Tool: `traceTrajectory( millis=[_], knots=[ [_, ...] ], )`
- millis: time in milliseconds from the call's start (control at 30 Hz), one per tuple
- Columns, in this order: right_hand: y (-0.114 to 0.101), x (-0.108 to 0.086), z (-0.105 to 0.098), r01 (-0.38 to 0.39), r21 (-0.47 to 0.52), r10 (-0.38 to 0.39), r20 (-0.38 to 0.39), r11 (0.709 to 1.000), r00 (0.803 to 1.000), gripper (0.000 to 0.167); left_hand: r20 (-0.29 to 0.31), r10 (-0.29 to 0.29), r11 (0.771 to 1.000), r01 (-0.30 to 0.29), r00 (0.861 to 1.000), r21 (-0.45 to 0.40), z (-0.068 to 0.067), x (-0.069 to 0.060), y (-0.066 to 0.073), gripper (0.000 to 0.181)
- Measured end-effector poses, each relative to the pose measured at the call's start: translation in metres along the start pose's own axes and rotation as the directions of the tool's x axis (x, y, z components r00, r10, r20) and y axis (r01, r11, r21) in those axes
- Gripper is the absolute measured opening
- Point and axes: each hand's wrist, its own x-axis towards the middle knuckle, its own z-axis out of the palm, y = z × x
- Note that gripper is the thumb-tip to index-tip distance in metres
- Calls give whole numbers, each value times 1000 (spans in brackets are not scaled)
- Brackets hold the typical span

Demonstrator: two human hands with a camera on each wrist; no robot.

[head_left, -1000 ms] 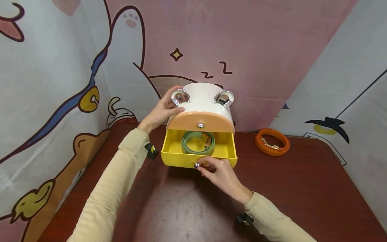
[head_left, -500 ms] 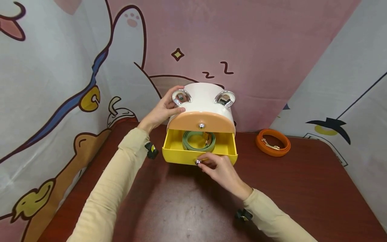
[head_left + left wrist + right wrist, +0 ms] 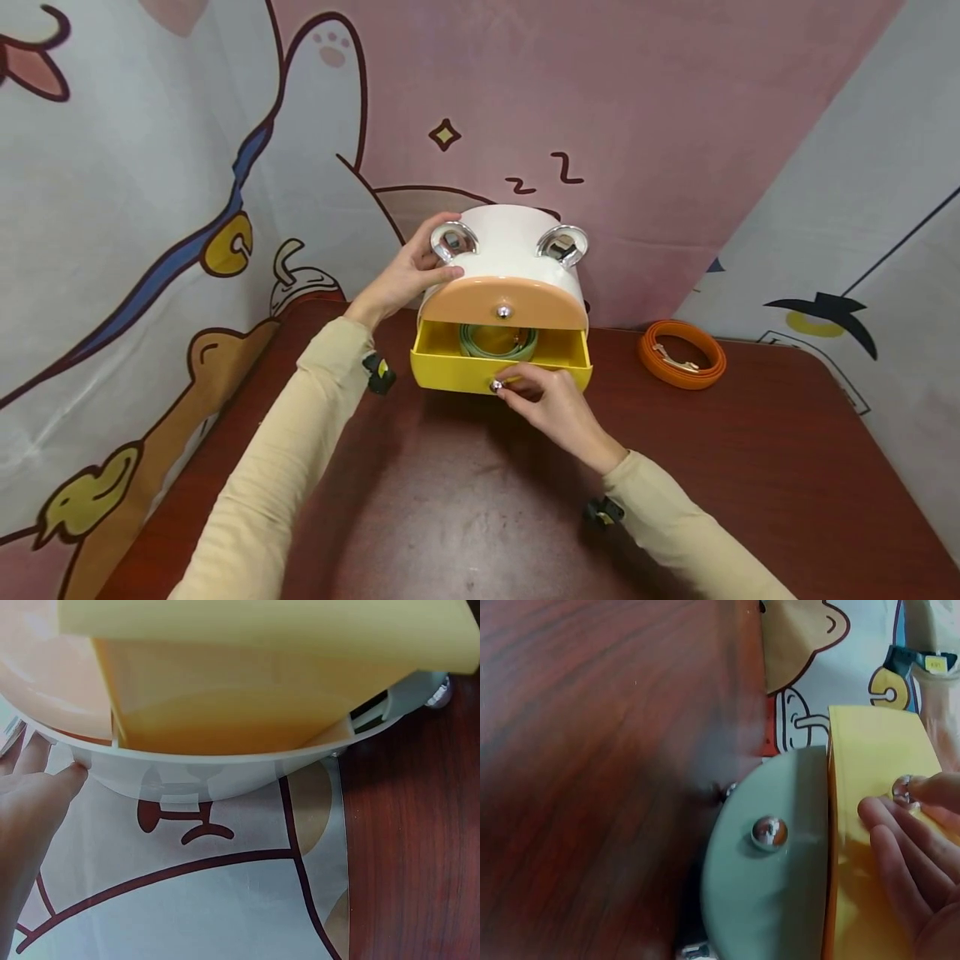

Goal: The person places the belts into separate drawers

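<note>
The left hand (image 3: pixel 408 271) grips the white cabinet (image 3: pixel 510 242) on the table (image 3: pixel 675 467), probably so that it does not slide; the right hand (image 3: pixel 558 408) pinches the silver knob (image 3: pixel 496 385), a sure hold; the smooth yellow drawer (image 3: pixel 450 373) stands partly out below the peach front (image 3: pixel 472 302), a coiled green belt (image 3: pixel 467 342) inside.

We identify the support as 1 table (image 3: pixel 420 508) with a dark reddish-brown, wood-grained top. We locate 2 items directly on it: a white cabinet (image 3: pixel 513 250), immediately right of the left hand (image 3: pixel 405 279) and beyond the right hand (image 3: pixel 558 408); and a coiled orange belt (image 3: pixel 693 381), right of the right hand, well apart from it.
</note>
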Motion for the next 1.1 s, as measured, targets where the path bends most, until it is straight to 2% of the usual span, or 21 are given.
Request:
traceTrajectory(
  millis=[233,467,633,900,1100],
  knots=[
    [9,7,-4,-29,71,27,23,997,999,23,-5,4,1000,-4,1000,7,0,-1,1,71],
    [15,16,-4,-65,53,64,20,997,998,18,5,4,1000,-4,1000,-8,0,-1,1,70],
    [20,23,-5,-74,12,73,12,997,997,18,3,0,1000,0,1000,-10,1,-1,2,70],
    [28,40,-4,-112,-190,100,-71,975,992,14,2,15,1000,-15,1000,4,0,0,1,69],
    [28,40,-2,-138,-181,125,-79,974,989,14,-3,9,1000,-9,1000,2,0,-1,1,70]
  ],
)
